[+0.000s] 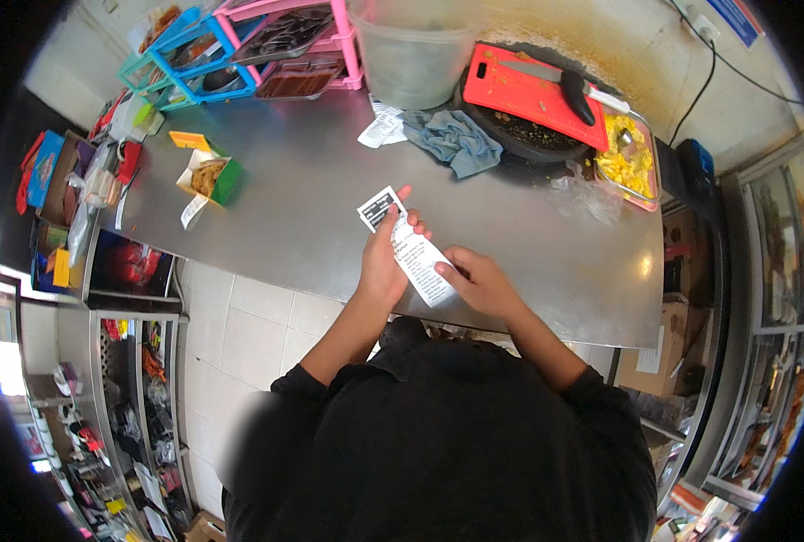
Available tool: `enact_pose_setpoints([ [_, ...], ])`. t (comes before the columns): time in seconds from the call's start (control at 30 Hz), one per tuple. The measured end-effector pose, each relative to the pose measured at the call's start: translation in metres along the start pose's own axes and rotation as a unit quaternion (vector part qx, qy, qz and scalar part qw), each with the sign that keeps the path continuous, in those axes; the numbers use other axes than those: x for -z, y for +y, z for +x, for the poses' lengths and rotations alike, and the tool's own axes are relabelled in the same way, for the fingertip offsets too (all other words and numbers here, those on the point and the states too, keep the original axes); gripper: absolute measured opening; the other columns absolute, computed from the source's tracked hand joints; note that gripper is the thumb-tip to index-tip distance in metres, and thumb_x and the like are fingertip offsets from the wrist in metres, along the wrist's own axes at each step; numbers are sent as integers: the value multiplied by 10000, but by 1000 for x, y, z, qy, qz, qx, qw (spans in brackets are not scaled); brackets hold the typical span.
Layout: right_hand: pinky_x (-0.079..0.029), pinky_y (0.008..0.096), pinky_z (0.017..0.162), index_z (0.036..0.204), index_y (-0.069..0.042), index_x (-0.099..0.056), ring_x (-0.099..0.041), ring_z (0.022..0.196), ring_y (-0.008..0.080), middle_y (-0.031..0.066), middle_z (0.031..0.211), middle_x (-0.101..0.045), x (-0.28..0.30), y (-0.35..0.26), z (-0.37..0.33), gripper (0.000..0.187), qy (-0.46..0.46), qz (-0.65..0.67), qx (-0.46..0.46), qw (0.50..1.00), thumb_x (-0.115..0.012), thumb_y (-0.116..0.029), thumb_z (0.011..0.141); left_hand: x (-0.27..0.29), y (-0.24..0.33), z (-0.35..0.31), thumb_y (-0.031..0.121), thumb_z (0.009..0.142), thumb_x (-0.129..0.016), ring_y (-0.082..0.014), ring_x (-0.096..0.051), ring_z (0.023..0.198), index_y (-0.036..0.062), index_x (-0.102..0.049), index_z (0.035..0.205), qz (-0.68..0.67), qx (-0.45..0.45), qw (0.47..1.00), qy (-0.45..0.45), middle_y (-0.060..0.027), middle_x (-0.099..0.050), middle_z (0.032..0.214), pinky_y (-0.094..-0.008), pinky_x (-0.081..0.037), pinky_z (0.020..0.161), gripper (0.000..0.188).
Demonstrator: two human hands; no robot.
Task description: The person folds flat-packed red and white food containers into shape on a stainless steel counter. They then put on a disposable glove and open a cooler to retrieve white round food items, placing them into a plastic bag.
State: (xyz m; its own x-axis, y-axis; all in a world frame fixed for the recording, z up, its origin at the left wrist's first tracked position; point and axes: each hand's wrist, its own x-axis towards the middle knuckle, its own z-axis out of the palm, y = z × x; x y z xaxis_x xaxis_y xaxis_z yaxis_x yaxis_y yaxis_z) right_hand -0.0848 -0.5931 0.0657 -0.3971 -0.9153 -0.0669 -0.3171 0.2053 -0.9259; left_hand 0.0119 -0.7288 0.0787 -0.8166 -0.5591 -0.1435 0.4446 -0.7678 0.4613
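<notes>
Between my two hands is a long white paper receipt [420,264] with dark print, held over the front part of a steel table [312,208]. My left hand [387,257] grips its upper part, thumb on top and fingers behind. Lower down, my right hand [479,278] pinches the receipt's right edge between thumb and fingers. To the left on the table stands an open green and white box [226,179] with an orange flap, holding brown fried-looking food [207,176]. A small paper slip [193,213] hangs at its front.
At the back right, a red cutting board [519,95] with a knife [575,95] lies on a dark round block [528,135]. Nearby are a blue cloth [452,142], a clear bucket [416,68] and a tray of yellow food [641,194]. Coloured racks [352,54] stand back left.
</notes>
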Motion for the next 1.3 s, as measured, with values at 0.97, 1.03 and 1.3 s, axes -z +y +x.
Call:
enact_pose_setpoints([
  [0.97,-495,377,751,1214,-168,-570,-652,848,279,211,924,-653,298,193,-147,347,454,-126,-275,838,-562,-113,871,-59,-213,109,216,902,-530,-186,-457,1121,87,-442,1214,494,27,869,-10,-47,-505,1193,-347,-330,957,348],
  [1.03,-495,381,750,1179,-169,-599,-649,845,313,203,939,-653,317,218,-143,325,464,-198,-236,830,-559,-102,863,-52,-231,109,155,877,-546,-189,-462,1109,67,-495,1148,583,-25,810,-66,-52,-514,1169,-334,-339,939,290],
  [1.3,-486,429,770,1105,-125,-610,-629,875,368,210,955,-646,342,252,-86,246,433,-183,-219,855,-559,-119,864,-62,-257,102,26,777,-558,-330,-461,1090,34,-533,1073,752,-169,599,-218,-149,-501,1133,-404,-357,944,297],
])
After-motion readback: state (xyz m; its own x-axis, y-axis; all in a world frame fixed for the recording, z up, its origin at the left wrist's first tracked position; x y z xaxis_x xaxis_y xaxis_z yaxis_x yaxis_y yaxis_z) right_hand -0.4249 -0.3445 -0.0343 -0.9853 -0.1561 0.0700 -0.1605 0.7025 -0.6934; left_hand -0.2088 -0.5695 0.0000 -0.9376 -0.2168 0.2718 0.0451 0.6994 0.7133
